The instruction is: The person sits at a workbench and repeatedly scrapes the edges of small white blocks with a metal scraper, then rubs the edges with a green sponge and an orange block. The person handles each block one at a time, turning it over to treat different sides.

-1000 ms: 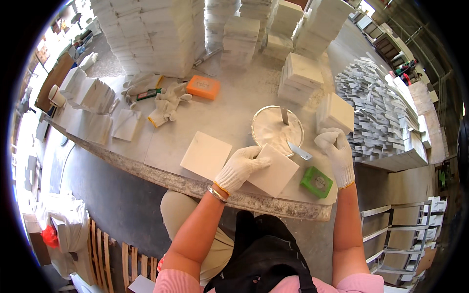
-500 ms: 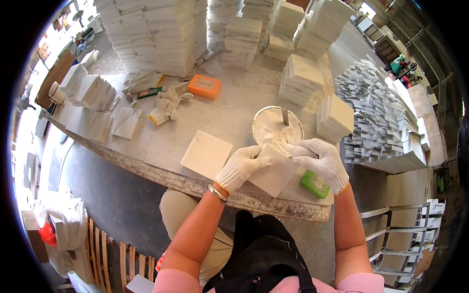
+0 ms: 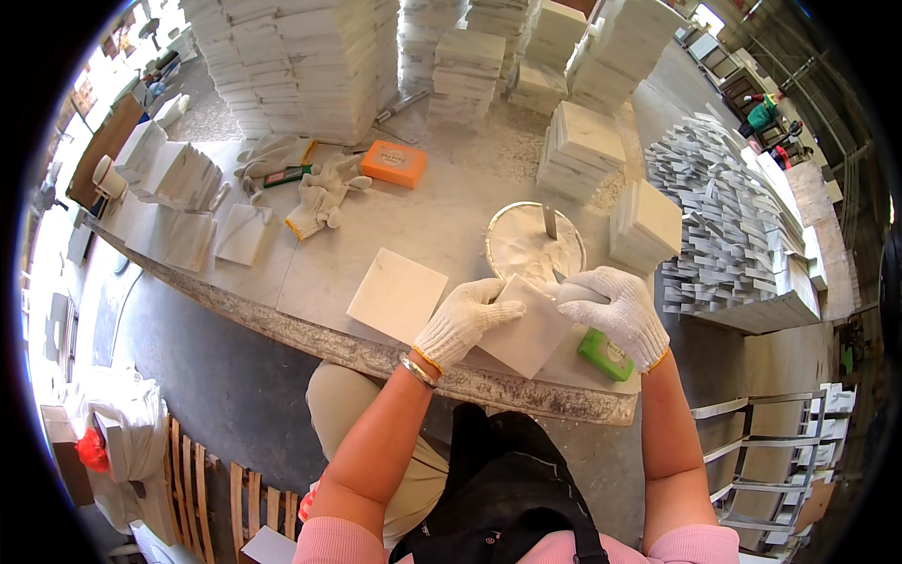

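My left hand (image 3: 467,323), in a white knit glove, grips a square white tile (image 3: 524,340) by its left corner, thumb on top. The tile is held tilted over the table's front edge. At the tile's opposite edge, my gloved right hand (image 3: 618,308) is closed around a small metal blade (image 3: 559,276); its handle is hidden in the fingers. Just beyond the tile sits a round dish (image 3: 489,246) of white paste, with another flat metal blade (image 3: 550,222) standing in it. A second white tile (image 3: 396,296) lies flat left of my left hand.
A green block (image 3: 604,354) lies under my right wrist. Farther back are an orange box (image 3: 394,164), loose gloves (image 3: 326,195) and tall tile stacks (image 3: 291,75). Shorter stacks (image 3: 645,224) stand at the right. Beyond the table rests a pile of narrow stone strips (image 3: 719,226).
My right hand has shifted slightly, and the blade in it has turned to point more upward past the tile's edge. The left hand and tile stay almost in place.
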Tool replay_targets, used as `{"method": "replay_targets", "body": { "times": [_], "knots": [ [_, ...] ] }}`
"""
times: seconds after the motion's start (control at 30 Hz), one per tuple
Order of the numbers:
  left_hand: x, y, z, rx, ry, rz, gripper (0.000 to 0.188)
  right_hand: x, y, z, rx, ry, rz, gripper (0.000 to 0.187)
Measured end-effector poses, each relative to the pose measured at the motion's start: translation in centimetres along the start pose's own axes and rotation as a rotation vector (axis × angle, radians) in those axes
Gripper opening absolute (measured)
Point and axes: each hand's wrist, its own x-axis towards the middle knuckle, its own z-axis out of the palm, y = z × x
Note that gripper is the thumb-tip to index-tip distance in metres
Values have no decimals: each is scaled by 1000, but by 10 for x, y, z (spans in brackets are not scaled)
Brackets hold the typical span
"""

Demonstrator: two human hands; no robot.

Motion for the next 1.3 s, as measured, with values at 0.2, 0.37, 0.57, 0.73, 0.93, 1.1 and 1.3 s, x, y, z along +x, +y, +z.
{"method": "replay_targets", "body": {
  "times": [0.2, 0.37, 0.57, 0.73, 0.93, 1.1, 1.3],
  "knots": [
    [-1, 3, 2, -8, 8, -15, 43, 0, 4, 0, -6, 8, -38, 35],
    [-1, 2, 1, -1, 12, -18, 42, 0, 2, 1, 9, -3, -22, 31],
    [-2, 3, 2, 12, 20, -14, 41, 0, 1, 1, 23, -3, 26, 36],
    [-1, 4, 2, 39, 8, -6, 40, 1, -2, 3, 36, 14, 9, 37],
    [-1, 3, 3, 16, 23, 9, 39, 1, -8, 1, 12, -2, 37, 37],
    [-3, 6, 5, -3, 41, -5, 39, 1, -1, 4, 101, 12, 34, 35],
    [-6, 8, 3, 50, 39, -6, 38, 0, 5, -2, 134, 111, 52, 38]
  ]
}}
